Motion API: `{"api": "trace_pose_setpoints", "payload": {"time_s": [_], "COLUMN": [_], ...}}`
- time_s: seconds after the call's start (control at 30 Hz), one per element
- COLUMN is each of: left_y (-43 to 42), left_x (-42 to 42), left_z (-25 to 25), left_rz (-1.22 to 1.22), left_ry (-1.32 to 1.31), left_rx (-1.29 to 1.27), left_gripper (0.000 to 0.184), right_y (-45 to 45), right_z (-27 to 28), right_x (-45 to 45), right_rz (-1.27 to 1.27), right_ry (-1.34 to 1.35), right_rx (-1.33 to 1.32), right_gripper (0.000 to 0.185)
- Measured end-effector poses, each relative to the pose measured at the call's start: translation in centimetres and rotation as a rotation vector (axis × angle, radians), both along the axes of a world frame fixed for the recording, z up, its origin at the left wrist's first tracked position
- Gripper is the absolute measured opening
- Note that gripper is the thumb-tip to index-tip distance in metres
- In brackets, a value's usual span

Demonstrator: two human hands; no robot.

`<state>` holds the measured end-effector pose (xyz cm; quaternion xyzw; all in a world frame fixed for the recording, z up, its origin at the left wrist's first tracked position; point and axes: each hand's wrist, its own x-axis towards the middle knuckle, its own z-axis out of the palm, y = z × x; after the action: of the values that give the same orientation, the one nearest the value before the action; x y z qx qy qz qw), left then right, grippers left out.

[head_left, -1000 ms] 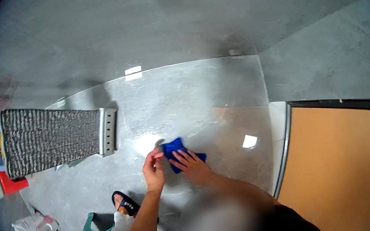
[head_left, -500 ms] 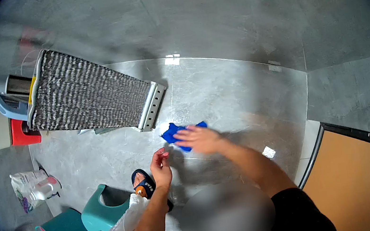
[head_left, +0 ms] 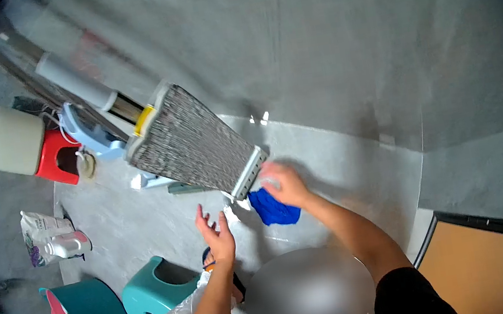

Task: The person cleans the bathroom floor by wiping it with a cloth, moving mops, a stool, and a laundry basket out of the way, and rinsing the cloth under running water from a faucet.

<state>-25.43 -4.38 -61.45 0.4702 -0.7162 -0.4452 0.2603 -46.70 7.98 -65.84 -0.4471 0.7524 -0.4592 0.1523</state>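
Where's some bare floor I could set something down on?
Grey floor shows bare between the white plastic bottle, teal plastic stool and ribbed grey fabric pad, and again between the right forearm and grey wall. Crowded around the red plastic stool and at the blue cloth near pad and right hand.

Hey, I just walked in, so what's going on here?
A person is working with bare hands over a grey floor. A crumpled blue cloth lies on it, next to the perforated end strip of a grey ridged panel. The right hand is at the cloth's upper edge, close to that strip; it's blurred, so I can't tell whether it touches either. The left hand is open and empty. A teal stool stands to the left.
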Motion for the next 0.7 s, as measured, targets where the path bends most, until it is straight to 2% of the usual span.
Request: {"api": "trace_pose_setpoints", "payload": {"time_s": [0.03, 0.07, 0.13, 0.2, 0.3, 0.4, 0.43, 0.53, 0.57, 0.67, 0.7], "left_y": [-0.8, -1.7, -3.5, -6.3, -10.4, -14.7, -15.6, -19.5, -20.8, -24.1, -25.0], "left_x": [-1.1, -2.2, -3.9, -5.1, -6.1, -7.2, -7.4, -8.6, -9.2, -11.0, -11.9], "left_z": [2.6, 5.1, 10.1, 14.2, 18.1, 20.8, 22.0, 24.9, 26.2, 31.4, 33.3], "left_rz": [0.032, 0.068, 0.156, 0.189, 0.179, 0.207, 0.221, 0.181, 0.212, 0.14, 0.146], "left_ry": [0.063, 0.125, 0.251, 0.341, 0.379, 0.228, 0.262, 0.263, 0.25, 0.317, 0.313], "left_rx": [-0.078, -0.158, -0.22, -0.291, -0.349, -0.528, -0.525, -0.633, -0.682, -0.781, -0.811], "left_gripper": [0.06, 0.059, 0.057, 0.056, 0.057, 0.059, 0.067, 0.077, 0.091, 0.099, 0.109], "right_y": [-1.9, -3.7, -7.1, -10.4, -15.3, -18.7, -19.4, -21.4, -22.5, -24.5, -25.0], "right_z": [4.9, 8.9, 17.3, 24.0, 28.9, 31.6, 32.5, 34.9, 34.9, 38.0, 39.5], "right_x": [-2.1, -4.5, -6.8, -6.9, -5.5, -3.1, -2.4, -0.9, -0.8, -1.3, -1.6], "right_rz": [-0.165, -0.198, -0.194, -0.119, 0.036, 0.037, 0.05, 0.085, 0.001, -0.021, -0.042], "right_ry": [0.06, 0.13, 0.212, 0.185, 0.319, 0.298, 0.282, -0.003, 0.091, 0.092, 0.138], "right_rx": [-0.146, -0.199, -0.339, -0.398, -0.439, -0.3, -0.306, -0.351, -0.475, -0.516, -0.517], "right_gripper": [0.033, 0.044, 0.058, 0.064, 0.069, 0.073, 0.074, 0.076, 0.078, 0.08, 0.08]}}
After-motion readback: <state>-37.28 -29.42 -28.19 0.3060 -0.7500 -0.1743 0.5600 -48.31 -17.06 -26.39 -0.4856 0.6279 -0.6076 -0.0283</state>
